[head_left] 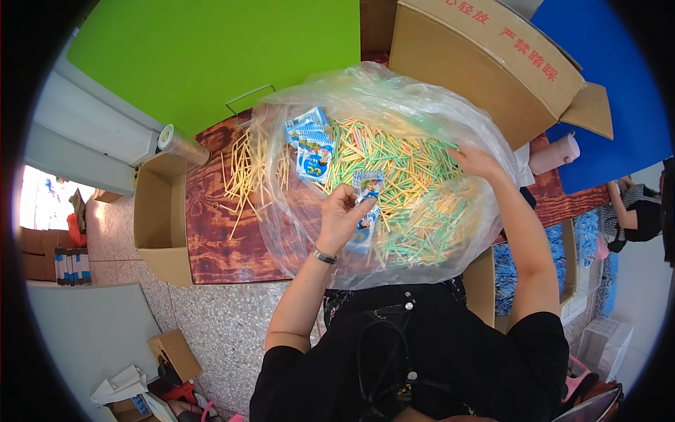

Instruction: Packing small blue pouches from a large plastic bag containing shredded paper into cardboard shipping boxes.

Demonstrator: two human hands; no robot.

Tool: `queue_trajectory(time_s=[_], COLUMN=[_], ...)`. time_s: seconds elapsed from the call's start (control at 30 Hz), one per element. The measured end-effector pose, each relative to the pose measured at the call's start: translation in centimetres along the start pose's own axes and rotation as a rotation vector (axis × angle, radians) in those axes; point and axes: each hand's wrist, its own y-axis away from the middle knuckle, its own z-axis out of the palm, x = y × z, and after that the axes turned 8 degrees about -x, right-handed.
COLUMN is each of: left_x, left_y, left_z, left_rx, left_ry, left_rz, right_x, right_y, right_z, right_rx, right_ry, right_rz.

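My left hand [342, 216] pinches a small blue-and-white printed packet [368, 185] between thumb and fingers, above a heap of thin sticks. Partly hidden under that hand is another blue-and-white packet [368, 219]. The sticks [401, 158] are yellow, green and pinkish, lying in a large clear plastic bag [450, 105] spread open on the table. At the heap's right side, my right hand [477, 162] reaches in with its visible fingers stretched out against the sticks. Several more packets [313, 151] lie in a pile at the heap's upper left.
Loose yellow sticks [242, 169] lie left on the reddish wooden table [218, 250]. An open cardboard box [160, 204] and a clear round tub [183, 144] are at its left end. A big carton [478, 56] and pink bottle [555, 155] stand behind. Another person [636, 218] is far right.
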Motion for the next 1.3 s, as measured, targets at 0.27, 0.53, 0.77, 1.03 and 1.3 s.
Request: queue_trajectory(time_s=[0.27, 0.53, 0.77, 1.03, 1.3], left_x=[-0.5, -0.6, 0.7, 1.5, 1.8], left_y=[0.8, 1.8, 2.7, 4.2, 4.9], left_z=[-1.6, -3.3, -4.2, -8.3, -9.9], left_rx=[0.001, 0.043, 0.210, 0.392, 0.474], left_ry=[0.067, 0.028, 0.109, 0.116, 0.067], left_rz=[0.013, 0.028, 0.035, 0.130, 0.238], right_x=[-2.3, -4.5, -13.3, -23.9, -29.0], right_y=[-0.3, -0.5, -0.3, -6.2, -7.3], right_z=[-0.4, -2.1, 1.2, 6.0, 16.4], right_rx=[-0.181, -0.298, -0.692, -0.367, -0.447], right_ry=[-0.750, -0.714, -1.136, 0.522, 0.999], right_rz=[0.032, -0.031, -0.212, -0.797, -0.445])
